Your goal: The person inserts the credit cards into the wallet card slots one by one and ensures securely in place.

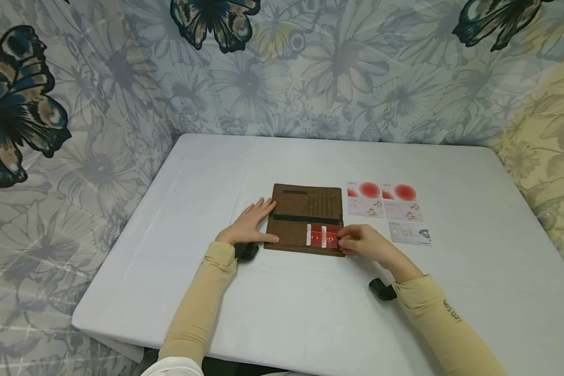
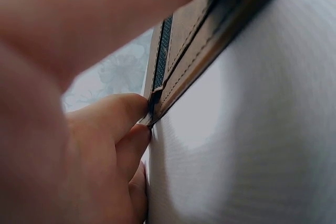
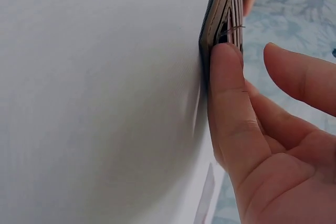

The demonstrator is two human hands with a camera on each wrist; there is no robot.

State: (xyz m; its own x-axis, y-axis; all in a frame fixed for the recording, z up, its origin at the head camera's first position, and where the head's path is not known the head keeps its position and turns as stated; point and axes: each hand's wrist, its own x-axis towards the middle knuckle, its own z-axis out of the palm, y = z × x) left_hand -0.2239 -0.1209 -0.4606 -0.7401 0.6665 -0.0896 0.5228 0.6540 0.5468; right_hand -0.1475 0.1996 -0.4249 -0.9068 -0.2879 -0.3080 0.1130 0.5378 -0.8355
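An open brown wallet [image 1: 291,230] lies on the white table. Red cards [image 1: 316,235] with white strips sit overlapping in its lower right slots. My left hand [image 1: 248,223] rests at the wallet's left edge, fingers spread and thumb on its lower part. In the left wrist view, fingertips [image 2: 137,106] touch the wallet's edge. At the right edge, beside the red cards, is my right hand [image 1: 364,243]. The right wrist view shows one straight finger [image 3: 228,77] against the layered edge of the wallet [image 3: 226,9], while another finger stands apart, raised.
Right of the wallet lie several pale pink cards [image 1: 365,208] with red circles, laid in rows. A silver VIP card [image 1: 410,233] is just below them. Flowered fabric with butterflies [image 1: 216,23] hangs behind the table [image 1: 244,162].
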